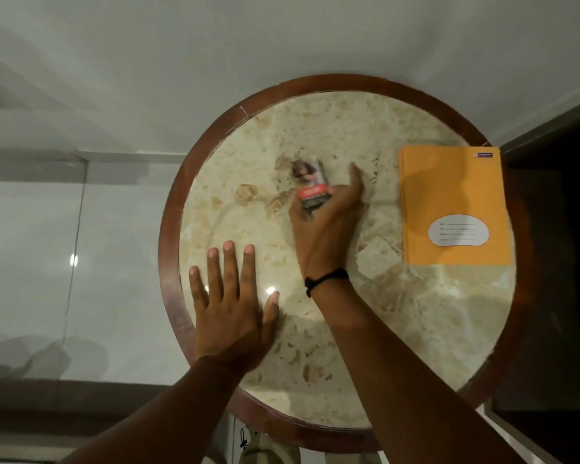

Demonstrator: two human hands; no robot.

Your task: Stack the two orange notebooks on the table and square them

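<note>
In the head view, a round table [171, 262] with a dark wooden rim and a pale marbled top filled the middle of the frame. The left hand [230, 306] lay flat at the lower left of the tabletop, fingers spread apart and holding nothing. The right hand [329, 226], with a black cord at its wrist, reached to the centre of the table, its fingers closed around a small packet [312, 192] with a red band; the packet was blurred, so what it was could not be told.

The orange notebooks [454, 205] lay at the right of the frame, well apart from both hands. Only one orange cover with a white label showed; a faint offset along its left edge suggested a second one beneath, but that could not be settled.

The risk appeared to lie at that right edge. The notebook's right side seemed to reach over the table's rim, so a push from the left while squaring could slide it off. With the right hand occupied by the packet, squaring would likely fall to one hand, which could skew the covers rather than align them.
</note>
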